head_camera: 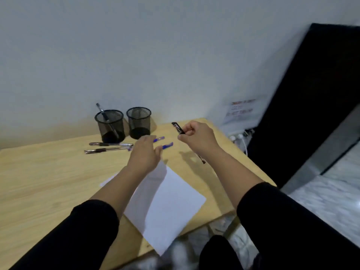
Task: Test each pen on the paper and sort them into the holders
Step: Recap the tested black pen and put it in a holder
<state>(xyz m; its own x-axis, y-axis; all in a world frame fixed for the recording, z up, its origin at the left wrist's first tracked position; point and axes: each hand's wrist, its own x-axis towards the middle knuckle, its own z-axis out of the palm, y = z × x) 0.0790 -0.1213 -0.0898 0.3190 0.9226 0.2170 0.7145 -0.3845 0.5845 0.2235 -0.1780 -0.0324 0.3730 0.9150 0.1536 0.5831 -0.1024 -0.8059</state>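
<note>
Head view: a black pen [178,128] is pinched in the right hand [196,137], raised above the table [48,172], apparently ready for testing on the paper [169,201]. The left hand [145,152], fingers extended, reaches over two blue pens [168,146]. One holder [109,125] contains a pen; the other holder [138,122] appears empty.

- Right hand [196,136] gripping black pen [178,128] above wooden table [39,182].
- Left hand [145,152] spread over blue pens [167,146].
- Two mesh holders [138,122] behind; white paper [167,207] below.
</note>
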